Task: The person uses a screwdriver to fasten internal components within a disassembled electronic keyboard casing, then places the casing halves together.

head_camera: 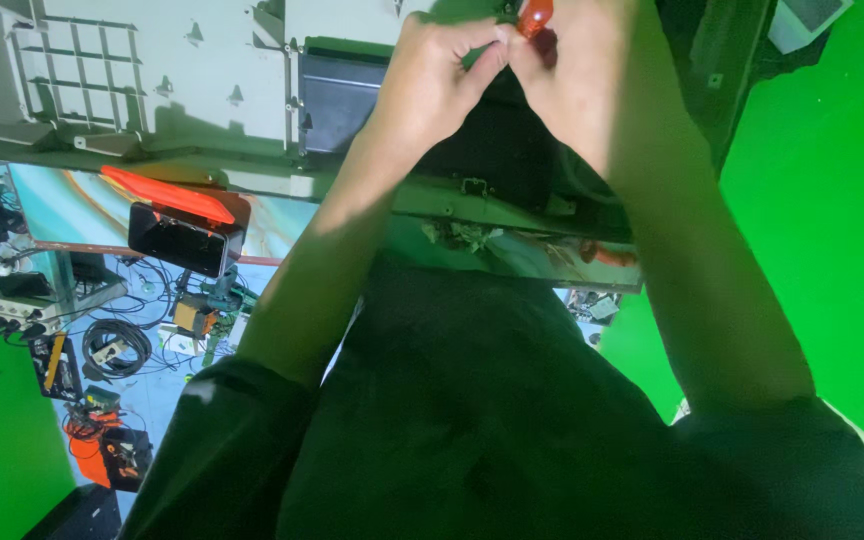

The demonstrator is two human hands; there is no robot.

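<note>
At the top centre of the frame the two hands meet over a dark opening in a grey-white plastic housing (182, 80). The right hand (577, 70) is closed around an orange tool handle (535, 14) (only its lower end shows, cut off by the top edge). The left hand (437, 75) is curled, its fingertips pinched against the right hand just beside the handle. At centre left, a small black box with an orange lid (184, 225) sits on the table edge.
</note>
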